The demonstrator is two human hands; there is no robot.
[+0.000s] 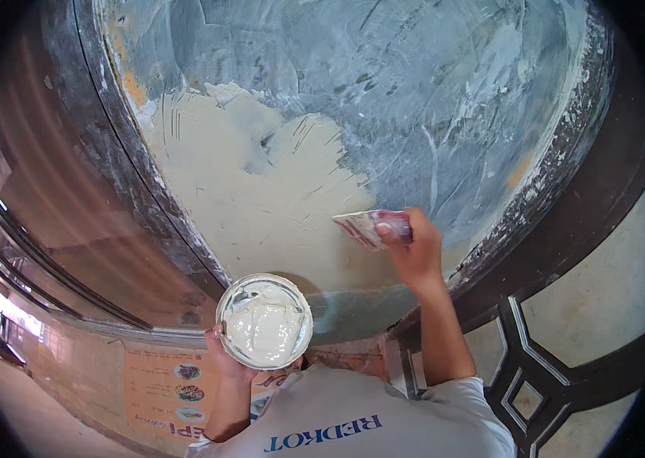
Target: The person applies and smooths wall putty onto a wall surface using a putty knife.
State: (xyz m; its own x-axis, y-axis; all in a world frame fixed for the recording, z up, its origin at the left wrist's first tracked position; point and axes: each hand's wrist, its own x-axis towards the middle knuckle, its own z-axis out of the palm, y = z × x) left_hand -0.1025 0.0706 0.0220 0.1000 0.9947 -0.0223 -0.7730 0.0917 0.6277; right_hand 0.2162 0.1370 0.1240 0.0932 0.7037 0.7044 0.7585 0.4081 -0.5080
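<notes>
My left hand (pixel 229 359) grips the side of a round white tub (pixel 309 324), which I hold up in front of my chest. Wet cream-coloured putty (pixel 263 327) fills much of the tub. In my right hand (pixel 422 250) is a putty knife (pixel 367 227), reddish and smeared with putty, its blade pointing left. The knife is over a grey-blue panel (pixel 322 57), at the right edge of a broad beige coat of putty (pixel 238 206); whether its blade touches the surface I cannot tell. Ridges and scrape marks show in the coat.
A dark, putty-spattered frame (pixel 532 202) borders the panel on the right, and another dark edge (pixel 147 175) on the left. Dark trim with pale panels (pixel 590 290) stands at the right. An orange printed poster (pixel 158 389) is low on the left, beside my left forearm.
</notes>
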